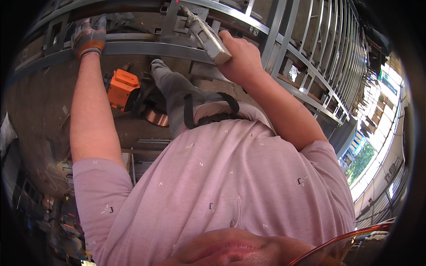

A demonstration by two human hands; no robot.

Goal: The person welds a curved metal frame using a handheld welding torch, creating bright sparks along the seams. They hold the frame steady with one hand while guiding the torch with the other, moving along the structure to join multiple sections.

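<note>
My right hand is bare and closed around a grey, boxy handheld welding gun. The gun's narrow nozzle points up and left, towards the metal frame, with a small red spot of light near its tip. On the left, my left hand wears a grey and orange work glove. It lies over the frame's rails with its fingers stretched out and apart, and nothing shows in its grasp. The frame is built of straight silver-grey metal bars joined by short crosspieces.
An orange box-shaped unit stands on the floor between my arms, beside a spool of copper-coloured wire. A rack of long parallel metal bars fills the upper right. Metal lengths lie below the spool.
</note>
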